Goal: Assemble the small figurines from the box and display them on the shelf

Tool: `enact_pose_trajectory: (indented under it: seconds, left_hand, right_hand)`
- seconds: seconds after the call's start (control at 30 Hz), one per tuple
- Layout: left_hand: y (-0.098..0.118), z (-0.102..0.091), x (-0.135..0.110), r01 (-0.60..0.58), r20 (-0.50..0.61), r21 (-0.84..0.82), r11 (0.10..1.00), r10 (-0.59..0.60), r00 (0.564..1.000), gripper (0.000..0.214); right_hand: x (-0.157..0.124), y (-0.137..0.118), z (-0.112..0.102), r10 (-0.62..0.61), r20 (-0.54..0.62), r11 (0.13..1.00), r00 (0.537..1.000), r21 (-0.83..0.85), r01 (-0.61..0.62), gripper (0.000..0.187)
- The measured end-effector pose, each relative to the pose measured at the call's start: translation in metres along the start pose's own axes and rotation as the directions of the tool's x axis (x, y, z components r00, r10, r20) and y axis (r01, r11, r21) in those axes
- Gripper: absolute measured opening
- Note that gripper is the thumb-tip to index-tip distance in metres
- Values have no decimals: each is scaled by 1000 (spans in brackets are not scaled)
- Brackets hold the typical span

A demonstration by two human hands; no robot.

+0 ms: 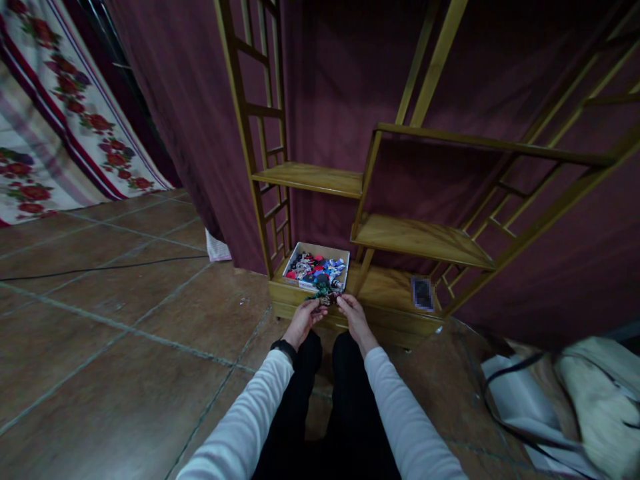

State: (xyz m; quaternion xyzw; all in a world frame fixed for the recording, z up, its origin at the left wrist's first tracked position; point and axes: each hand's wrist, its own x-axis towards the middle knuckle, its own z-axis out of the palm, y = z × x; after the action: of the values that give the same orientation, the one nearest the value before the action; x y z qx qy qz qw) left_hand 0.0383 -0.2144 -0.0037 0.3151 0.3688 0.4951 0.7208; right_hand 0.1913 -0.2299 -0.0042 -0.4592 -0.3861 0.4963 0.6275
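A small, ornate dark green and brown piece (325, 292) is held up between my two hands; its exact kind is too small to tell. My left hand (303, 320) pinches its left end, and my right hand (354, 315) grips the right end between thumb and fingers. Just behind it, a shallow white box (324, 249) stands on the low bottom shelf. Several small colourful trinkets (306, 263), in red, blue, black and grey, lie jumbled inside. The held piece hides part of the box's front edge.
A wooden display rack (310, 177) with stepped shelves stands before a dark red curtain (330, 87). A dark, pixelated rectangle (423, 294) lies on its bottom shelf. To the right, a pale bag (595, 380) rests on the floor; a black cable (105, 267) runs across the tiles at left.
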Motion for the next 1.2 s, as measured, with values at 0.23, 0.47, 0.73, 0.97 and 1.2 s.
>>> enact_pose_trajectory:
  seconds: [0.23, 0.47, 0.73, 0.97, 1.2]
  left_hand:
    - [-1, -1, 0, -117, -65, -11, 993, 116, 991, 34]
    - [-4, -1, 1, -238, -105, 58, 970, 243, 964, 48]
    - [-6, 5, -2, -286, -72, 141, 948, 298, 952, 47]
    - [-3, 11, -8, -256, -20, 156, 954, 262, 965, 37]
    - [-4, 12, -11, -304, 21, 411, 860, 324, 946, 31]
  right_hand:
    - [-1, 3, -2, 99, 46, 986, 994, 129, -104, 32]
    - [0, 5, -1, 176, 70, 967, 982, 176, -186, 37]
    - [2, 9, 0, 191, 55, 965, 980, 171, -198, 40]
    - [3, 8, 0, 161, 52, 954, 986, 248, -169, 32]
    - [7, 14, -1, 166, 58, 949, 985, 263, -175, 35]
